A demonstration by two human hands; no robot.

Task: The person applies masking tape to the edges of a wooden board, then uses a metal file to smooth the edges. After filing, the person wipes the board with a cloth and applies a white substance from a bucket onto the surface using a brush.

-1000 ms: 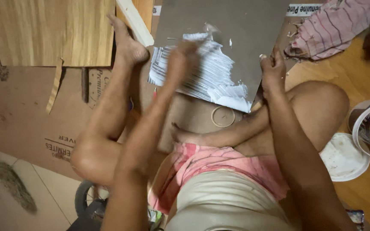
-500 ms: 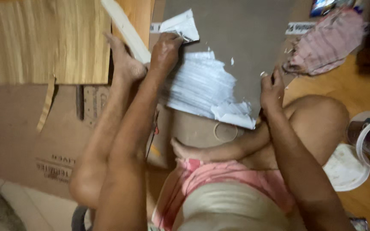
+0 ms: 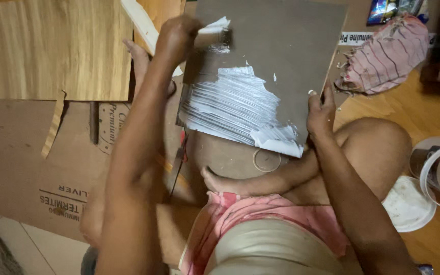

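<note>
Left hand clamped a white-smeared spreader at the flat grey-brown board's 11 o'clock, right hand pinched its 4 o'clock edge; loose pinch risked board sliding.

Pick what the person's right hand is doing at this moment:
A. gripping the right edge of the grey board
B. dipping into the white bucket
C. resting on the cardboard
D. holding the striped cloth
A: the right hand clasps the right edge of the grey board, while the left hand holds a spreader against the board's upper part.
</note>
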